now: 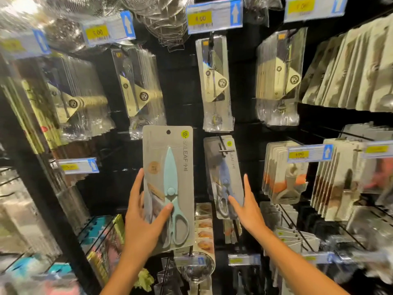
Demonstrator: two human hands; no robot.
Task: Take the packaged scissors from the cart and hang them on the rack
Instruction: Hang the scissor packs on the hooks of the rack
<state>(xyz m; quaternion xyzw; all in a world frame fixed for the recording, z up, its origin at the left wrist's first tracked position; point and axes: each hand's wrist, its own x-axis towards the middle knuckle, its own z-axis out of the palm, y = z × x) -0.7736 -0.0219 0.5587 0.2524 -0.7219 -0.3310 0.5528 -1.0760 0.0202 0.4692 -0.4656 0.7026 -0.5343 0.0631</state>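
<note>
Head view shows us facing a black rack (182,67) hung with packaged kitchen tools. Our left hand (144,218) grips a pack of scissors (169,184) by its lower left edge: the thumb lies across the front of the card near the pale blue handles, the fingers run up behind the left edge. The pack stands upright, raised above the wrist, its round hang hole at the top with no peg through it, so it is held in front of the rack rather than hanging on it.

Just right of that pack, our right hand (247,207) is spread open, fingers straight and apart. Its thumb tip touches the lower part of a second scissors pack (224,177), which hangs on a peg (223,145) and tilts slightly; the hand holds nothing.

Above both hands hang clear sleeves of spoons and similar utensils (214,81), with price tags (214,15) over them. To the right of the right hand are stacked carded packs (285,173) and another price tag (309,153). Below the left hand, near the wrist, sit more packs, blurred. Far left of the left hand is a dark upright post (42,167).
</note>
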